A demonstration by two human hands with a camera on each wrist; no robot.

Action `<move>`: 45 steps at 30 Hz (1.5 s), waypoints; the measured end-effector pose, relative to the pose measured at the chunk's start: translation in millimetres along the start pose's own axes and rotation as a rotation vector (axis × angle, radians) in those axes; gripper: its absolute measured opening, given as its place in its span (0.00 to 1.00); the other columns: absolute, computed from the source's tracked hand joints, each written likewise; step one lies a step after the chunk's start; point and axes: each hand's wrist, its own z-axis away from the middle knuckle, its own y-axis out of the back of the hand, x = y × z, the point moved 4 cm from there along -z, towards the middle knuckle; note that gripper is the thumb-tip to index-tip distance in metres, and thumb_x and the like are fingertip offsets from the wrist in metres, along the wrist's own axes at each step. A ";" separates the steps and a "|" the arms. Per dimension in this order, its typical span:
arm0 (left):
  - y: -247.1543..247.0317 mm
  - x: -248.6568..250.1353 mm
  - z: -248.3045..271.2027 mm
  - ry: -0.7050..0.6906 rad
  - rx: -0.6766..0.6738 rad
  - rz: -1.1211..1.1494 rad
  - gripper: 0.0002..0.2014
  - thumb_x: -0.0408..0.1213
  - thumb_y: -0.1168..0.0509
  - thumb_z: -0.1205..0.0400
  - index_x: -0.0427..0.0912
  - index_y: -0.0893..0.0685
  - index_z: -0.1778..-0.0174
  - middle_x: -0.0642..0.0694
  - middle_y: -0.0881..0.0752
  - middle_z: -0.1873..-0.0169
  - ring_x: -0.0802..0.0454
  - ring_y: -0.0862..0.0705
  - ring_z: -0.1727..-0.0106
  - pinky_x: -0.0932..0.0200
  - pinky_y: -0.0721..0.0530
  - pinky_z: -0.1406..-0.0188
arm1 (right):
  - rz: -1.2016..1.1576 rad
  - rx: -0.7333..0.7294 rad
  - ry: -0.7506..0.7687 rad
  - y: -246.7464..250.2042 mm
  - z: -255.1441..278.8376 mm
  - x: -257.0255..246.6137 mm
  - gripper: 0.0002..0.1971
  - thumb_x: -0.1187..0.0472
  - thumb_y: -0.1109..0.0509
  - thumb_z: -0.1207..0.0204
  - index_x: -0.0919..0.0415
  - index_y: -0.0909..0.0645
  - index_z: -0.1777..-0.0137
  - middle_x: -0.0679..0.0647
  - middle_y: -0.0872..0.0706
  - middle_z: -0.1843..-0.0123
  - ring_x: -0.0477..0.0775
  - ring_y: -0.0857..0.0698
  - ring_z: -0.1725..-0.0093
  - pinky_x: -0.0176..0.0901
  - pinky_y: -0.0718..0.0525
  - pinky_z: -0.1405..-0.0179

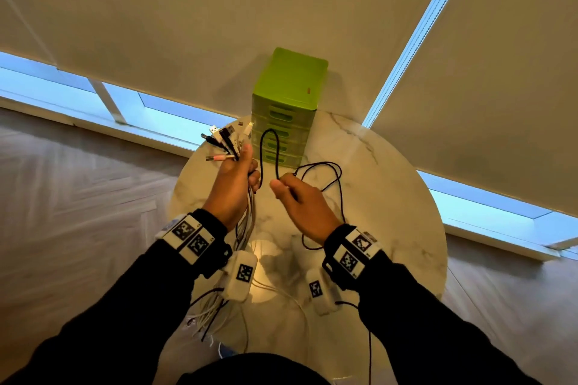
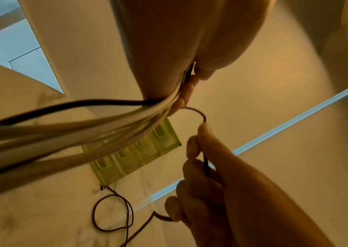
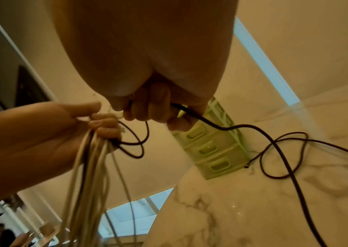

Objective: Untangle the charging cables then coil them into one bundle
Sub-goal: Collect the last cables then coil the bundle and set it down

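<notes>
My left hand (image 1: 233, 184) grips a bundle of white and black charging cables (image 1: 247, 219) above the round marble table (image 1: 391, 197). Several plug ends (image 1: 223, 141) fan out above its fist, and the strands hang down past my wrist. My right hand (image 1: 300, 200) pinches a thin black cable (image 1: 270, 150) that arches up in a loop between both hands. The rest of that black cable lies in loose loops (image 1: 325, 175) on the table to the right. In the right wrist view the right hand's fingers (image 3: 154, 107) curl round the black cable (image 3: 221, 128), beside the left hand (image 3: 42, 137).
A green plastic drawer unit (image 1: 289, 103) stands at the far side of the table, just behind the hands. White cable ends (image 1: 212, 312) trail over the near table edge. Beige roller blinds (image 1: 281, 9) hang behind, with wooden floor (image 1: 78, 197) either side.
</notes>
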 end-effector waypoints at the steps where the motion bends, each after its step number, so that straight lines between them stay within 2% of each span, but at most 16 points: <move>1: -0.8 0.4 1.8 0.005 0.008 -0.020 0.19 0.57 0.40 0.12 0.51 0.29 0.66 0.53 0.36 0.75 0.53 0.36 0.72 0.51 0.35 0.67 | 0.012 -0.021 0.034 -6.3 2.3 -3.0 0.16 0.43 0.43 0.12 0.53 0.24 0.55 0.53 0.17 0.63 0.53 0.19 0.63 0.52 0.21 0.57; 5: -3.5 -4.3 6.2 0.092 -0.004 -0.018 0.24 0.57 0.32 0.17 0.51 0.31 0.73 0.51 0.37 0.76 0.54 0.36 0.73 0.55 0.34 0.69 | 0.118 -0.092 0.197 -22.8 8.5 -16.1 0.12 0.47 0.43 0.11 0.50 0.21 0.40 0.51 0.13 0.62 0.53 0.17 0.64 0.52 0.20 0.64; 8: -8.2 -5.2 4.3 0.106 -0.039 0.063 0.22 0.52 0.41 0.10 0.49 0.33 0.69 0.51 0.37 0.75 0.55 0.37 0.74 0.56 0.37 0.70 | 0.129 -0.146 0.212 -23.2 9.2 -17.7 0.13 0.47 0.45 0.10 0.52 0.22 0.42 0.54 0.13 0.61 0.54 0.17 0.64 0.54 0.19 0.63; 13: 2.6 7.5 -4.1 0.077 0.049 0.224 0.21 0.51 0.48 0.08 0.47 0.34 0.67 0.53 0.35 0.77 0.57 0.34 0.78 0.62 0.31 0.78 | 0.005 -0.365 0.069 -17.2 25.4 11.0 0.20 0.41 0.48 0.11 0.48 0.28 0.62 0.44 0.20 0.65 0.44 0.22 0.65 0.42 0.21 0.57; 18: 29.1 29.1 -16.7 0.049 0.097 0.306 0.19 0.49 0.48 0.08 0.49 0.34 0.65 0.56 0.36 0.78 0.61 0.40 0.81 0.65 0.38 0.82 | -0.073 -0.515 -0.195 -7.7 52.8 77.9 0.25 0.39 0.47 0.12 0.60 0.28 0.59 0.46 0.24 0.73 0.48 0.23 0.71 0.47 0.22 0.56; 21: 35.7 36.5 -20.3 -0.001 0.110 0.289 0.20 0.46 0.45 0.08 0.48 0.35 0.67 0.54 0.36 0.76 0.58 0.39 0.80 0.62 0.37 0.79 | -0.041 -0.423 -0.311 4.2 52.5 113.5 0.29 0.37 0.48 0.13 0.65 0.25 0.56 0.48 0.21 0.75 0.58 0.11 0.66 0.56 0.18 0.48; 23: 31.8 37.0 -18.1 -0.034 0.112 0.233 0.19 0.43 0.45 0.08 0.48 0.36 0.66 0.54 0.36 0.75 0.57 0.39 0.78 0.61 0.38 0.77 | 0.066 -0.317 -0.377 15.6 43.0 125.9 0.28 0.36 0.48 0.13 0.61 0.21 0.51 0.50 0.18 0.71 0.60 0.09 0.64 0.54 0.17 0.48; 27: 2.6 21.0 -2.8 -0.078 0.029 -0.021 0.15 0.40 0.45 0.08 0.45 0.29 0.61 0.53 0.37 0.73 0.57 0.39 0.73 0.60 0.38 0.72 | -0.017 0.121 -0.390 46.6 13.9 110.8 0.20 0.43 0.44 0.12 0.59 0.21 0.53 0.52 0.22 0.71 0.62 0.15 0.67 0.58 0.15 0.55; 29: -13.0 3.1 5.5 -0.035 -0.023 -0.127 0.16 0.43 0.43 0.08 0.31 0.23 0.48 0.54 0.36 0.71 0.58 0.37 0.71 0.60 0.37 0.70 | -0.100 0.269 -0.306 50.8 -0.2 83.8 0.19 0.44 0.43 0.12 0.58 0.24 0.55 0.49 0.25 0.68 0.57 0.19 0.63 0.63 0.13 0.55; 30: -20.0 -6.5 8.2 -0.003 -0.044 -0.149 0.16 0.45 0.43 0.09 0.33 0.22 0.45 0.53 0.36 0.70 0.57 0.37 0.70 0.58 0.38 0.69 | -0.115 0.278 -0.240 48.6 -4.9 66.0 0.19 0.44 0.44 0.11 0.57 0.26 0.55 0.47 0.25 0.67 0.54 0.21 0.63 0.65 0.13 0.55; 32: -34.1 -14.4 15.1 0.038 -0.092 -0.147 0.13 0.52 0.42 0.10 0.49 0.24 0.55 0.52 0.39 0.71 0.54 0.40 0.70 0.50 0.43 0.68 | -0.133 0.226 -0.119 37.5 -8.5 31.4 0.17 0.45 0.46 0.10 0.53 0.27 0.56 0.45 0.25 0.66 0.49 0.23 0.64 0.59 0.15 0.57; 36: -45.5 -21.0 15.9 0.112 -0.113 -0.177 0.26 0.66 0.42 0.17 0.50 0.29 0.73 0.50 0.34 0.77 0.51 0.35 0.73 0.49 0.39 0.68 | -0.085 0.060 0.039 15.4 2.2 -0.9 0.17 0.50 0.49 0.08 0.56 0.22 0.48 0.50 0.15 0.58 0.48 0.18 0.58 0.48 0.21 0.52; 38: -44.8 -22.5 13.1 0.115 -0.126 -0.136 0.27 0.58 0.42 0.12 0.50 0.26 0.76 0.49 0.31 0.78 0.52 0.33 0.74 0.52 0.35 0.70 | -0.094 0.014 0.075 11.3 8.2 -2.5 0.16 0.53 0.49 0.08 0.58 0.21 0.43 0.50 0.14 0.57 0.43 0.18 0.59 0.38 0.22 0.55; 40: -42.4 -20.2 9.7 0.090 -0.110 -0.163 0.24 0.49 0.44 0.09 0.46 0.26 0.72 0.48 0.31 0.77 0.52 0.32 0.75 0.54 0.31 0.70 | -0.123 -0.020 0.069 10.3 13.9 1.6 0.15 0.54 0.48 0.08 0.54 0.21 0.49 0.43 0.17 0.60 0.38 0.19 0.62 0.30 0.25 0.59; 42: -37.2 -17.0 5.6 0.070 -0.051 -0.174 0.20 0.46 0.45 0.08 0.42 0.27 0.66 0.48 0.30 0.76 0.54 0.30 0.76 0.57 0.28 0.72 | -0.128 -0.081 0.029 5.6 22.4 10.1 0.16 0.48 0.48 0.09 0.49 0.24 0.56 0.43 0.20 0.65 0.39 0.22 0.67 0.37 0.23 0.60; 45: -24.8 -8.7 -7.3 0.033 0.036 -0.012 0.18 0.43 0.47 0.08 0.46 0.30 0.65 0.53 0.27 0.77 0.53 0.29 0.74 0.55 0.28 0.70 | -0.031 -0.238 -0.011 0.2 42.1 33.9 0.22 0.42 0.51 0.10 0.53 0.27 0.60 0.48 0.22 0.67 0.44 0.25 0.68 0.43 0.23 0.59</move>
